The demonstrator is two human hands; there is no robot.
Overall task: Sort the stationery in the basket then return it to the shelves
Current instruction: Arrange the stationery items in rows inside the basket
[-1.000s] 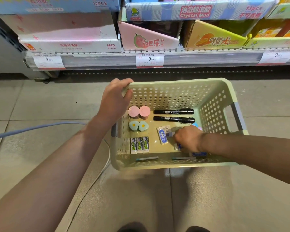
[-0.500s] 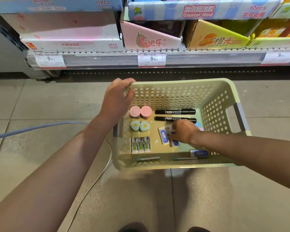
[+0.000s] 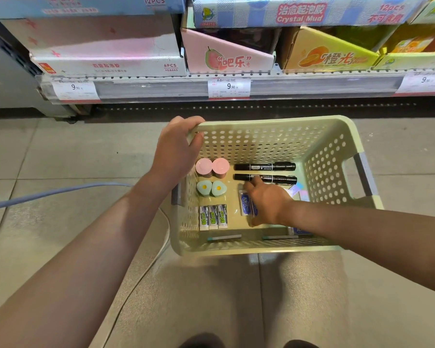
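Left hand (image 3: 176,151) grips basket (image 3: 347,156) rim, upper centre | right hand (image 3: 266,199) rests on erasers (image 3: 245,203), grip unclear | risk: knuckles nudge sorted markers (image 3: 264,167).

You see grey floor tiles (image 3: 60,151) | grey cable (image 3: 48,193) lying across them | white price tags (image 3: 228,87) | pink display box (image 3: 226,55) beside yellow display box (image 3: 329,52)

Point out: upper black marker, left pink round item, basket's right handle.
upper black marker (image 3: 264,167), head view, middle of the barrel at its label.
left pink round item (image 3: 203,166), head view, centre of its top face.
basket's right handle (image 3: 364,174), head view, middle of the grey bar.
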